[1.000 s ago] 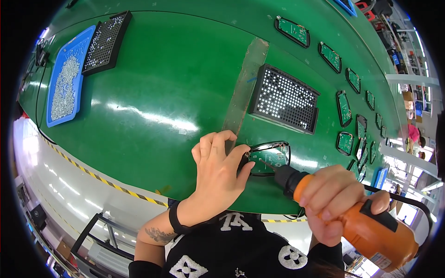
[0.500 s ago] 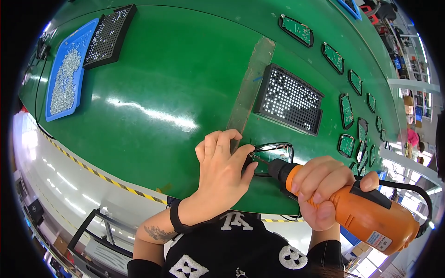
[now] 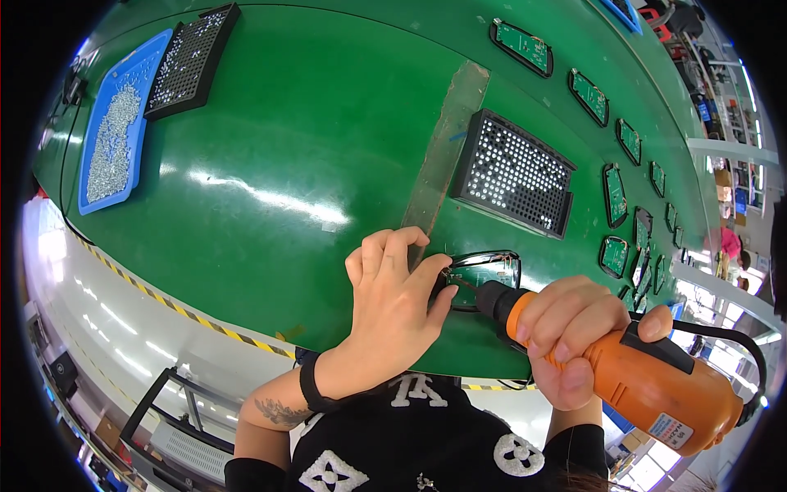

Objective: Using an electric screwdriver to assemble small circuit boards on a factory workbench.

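- We have the left hand (image 3: 392, 307) pressed on the near-left end of a small black-framed green circuit board (image 3: 484, 275), fingers curled over its rim, pinning it rather than lifting it.
- The board lies flat on the green tabletop (image 3: 270, 164), near its front edge, just in front of a black perforated tray (image 3: 512, 174) and beside a grey strip (image 3: 447, 148).
- Our right hand (image 3: 566, 332) is wrapped tight round the orange electric screwdriver (image 3: 631, 377), all fingers closed on the barrel.
- The screwdriver's long axis runs from lower right up to the left — its black nose and bit (image 3: 459, 283) point at the board's left part, close to our left fingertips.
- The board's long axis seems to run left to right, roughly along the tabletop's front edge.
- We judge the board light, stiff and fragile; best held by its frame edge, not the green face.
- The driver looks heavier and rigid — a full-fist grip mid-barrel suits it.
- More boards (image 3: 615, 256) line the right side; a blue tray of screws (image 3: 115, 131) sits far left.
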The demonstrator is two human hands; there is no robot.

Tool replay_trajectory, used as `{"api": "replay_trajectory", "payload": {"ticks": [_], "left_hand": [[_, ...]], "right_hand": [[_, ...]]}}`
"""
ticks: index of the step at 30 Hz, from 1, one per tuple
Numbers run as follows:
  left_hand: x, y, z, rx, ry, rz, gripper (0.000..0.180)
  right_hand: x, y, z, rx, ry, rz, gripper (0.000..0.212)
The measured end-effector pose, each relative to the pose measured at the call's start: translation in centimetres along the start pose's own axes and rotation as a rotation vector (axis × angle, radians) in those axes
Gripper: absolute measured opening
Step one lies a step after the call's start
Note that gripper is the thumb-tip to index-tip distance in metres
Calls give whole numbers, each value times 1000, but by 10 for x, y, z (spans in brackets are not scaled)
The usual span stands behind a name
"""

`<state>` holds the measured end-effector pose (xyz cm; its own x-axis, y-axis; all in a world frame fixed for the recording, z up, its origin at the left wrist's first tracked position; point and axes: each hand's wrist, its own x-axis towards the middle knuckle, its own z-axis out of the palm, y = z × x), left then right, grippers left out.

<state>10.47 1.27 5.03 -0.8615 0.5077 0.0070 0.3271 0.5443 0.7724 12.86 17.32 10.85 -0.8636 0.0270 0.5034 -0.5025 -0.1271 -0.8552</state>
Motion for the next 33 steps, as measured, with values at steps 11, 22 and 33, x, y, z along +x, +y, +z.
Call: {"api": "replay_trajectory", "payload": {"ticks": [11, 22, 33], "left_hand": [[0, 0, 1, -4, 6, 4, 27], [2, 2, -6, -14, 40, 0, 32], [87, 8, -65, -473, -346, -206, 13]], "right_hand": [[1, 4, 15, -84, 58, -25, 47], [11, -7, 19, -177, 41, 126, 44], [15, -56, -13, 25, 503, -81, 53]]}}
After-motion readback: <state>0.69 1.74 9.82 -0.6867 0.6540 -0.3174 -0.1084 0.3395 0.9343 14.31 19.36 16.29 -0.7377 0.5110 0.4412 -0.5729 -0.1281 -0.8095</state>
